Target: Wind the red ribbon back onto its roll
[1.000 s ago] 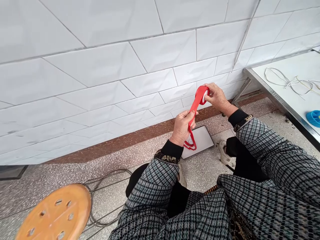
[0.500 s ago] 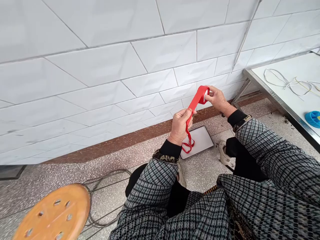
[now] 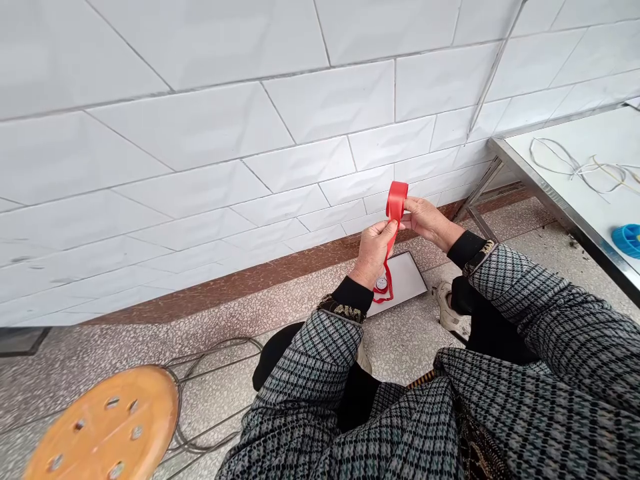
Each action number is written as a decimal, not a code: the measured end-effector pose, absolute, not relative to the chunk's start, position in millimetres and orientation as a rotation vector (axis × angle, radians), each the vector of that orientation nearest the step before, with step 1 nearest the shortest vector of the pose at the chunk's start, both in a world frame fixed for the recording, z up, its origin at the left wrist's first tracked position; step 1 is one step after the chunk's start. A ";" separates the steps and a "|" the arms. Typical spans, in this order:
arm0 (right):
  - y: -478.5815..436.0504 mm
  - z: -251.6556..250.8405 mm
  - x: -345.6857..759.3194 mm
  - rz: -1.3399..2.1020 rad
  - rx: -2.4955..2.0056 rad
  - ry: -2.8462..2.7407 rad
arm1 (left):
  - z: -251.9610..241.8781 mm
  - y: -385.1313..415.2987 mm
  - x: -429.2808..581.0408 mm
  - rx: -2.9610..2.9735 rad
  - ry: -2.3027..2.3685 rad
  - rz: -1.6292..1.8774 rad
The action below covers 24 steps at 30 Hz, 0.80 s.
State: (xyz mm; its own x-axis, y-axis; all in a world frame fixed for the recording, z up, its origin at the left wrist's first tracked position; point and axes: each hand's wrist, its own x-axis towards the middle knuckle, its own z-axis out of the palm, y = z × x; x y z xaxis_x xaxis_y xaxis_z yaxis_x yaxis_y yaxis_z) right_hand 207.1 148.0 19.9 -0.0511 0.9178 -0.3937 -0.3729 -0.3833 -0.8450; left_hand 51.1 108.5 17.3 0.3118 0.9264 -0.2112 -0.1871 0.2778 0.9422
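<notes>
My right hand (image 3: 424, 219) is closed on a roll of red ribbon (image 3: 398, 193), held up in front of the tiled wall. Just below and to its left, my left hand (image 3: 374, 251) pinches the ribbon strip between thumb and fingers. The loose ribbon (image 3: 389, 283) hangs down from my left hand in a thin, folded strand. Its end loops around a small round white piece (image 3: 381, 283), over a white board (image 3: 406, 277) with a dark edge on the floor. Whether that piece rests on the board I cannot tell.
An orange round stool (image 3: 107, 427) with slots in its seat stands at lower left, beside a wire frame (image 3: 210, 393). On the right, a metal-edged table (image 3: 560, 187) carries loose cords (image 3: 575, 163) and a blue round object (image 3: 627, 239). The white tiled wall (image 3: 200, 133) runs across the front.
My hands have come closer together. The ribbon roll has moved slightly left and down and turned, so its white core no longer shows. My left hand has shifted a little right and down.
</notes>
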 end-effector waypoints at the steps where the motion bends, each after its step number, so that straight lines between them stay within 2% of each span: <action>1: 147.4 21.3 206.9 1.636 -1.199 -0.672 | 17.1 108.7 51.0 0.997 0.959 0.930; 9: 145.1 27.6 209.6 1.741 -1.155 -0.586 | 11.5 108.8 51.3 1.034 0.979 0.942; 16: 144.9 18.1 215.8 1.988 -1.059 -0.504 | 7.4 107.4 57.4 0.981 1.053 0.922; 24: 141.3 19.9 212.8 2.122 -1.065 -0.380 | 20.0 109.9 56.2 1.088 1.197 1.099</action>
State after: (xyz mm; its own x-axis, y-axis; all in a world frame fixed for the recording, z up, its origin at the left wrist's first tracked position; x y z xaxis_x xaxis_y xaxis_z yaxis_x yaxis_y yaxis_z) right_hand 212.8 141.3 19.9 -0.3990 0.7150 -0.5741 -0.4715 -0.6970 -0.5403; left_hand 56.2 109.9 20.0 0.0506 0.9892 -0.1375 -0.0523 0.1401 0.9887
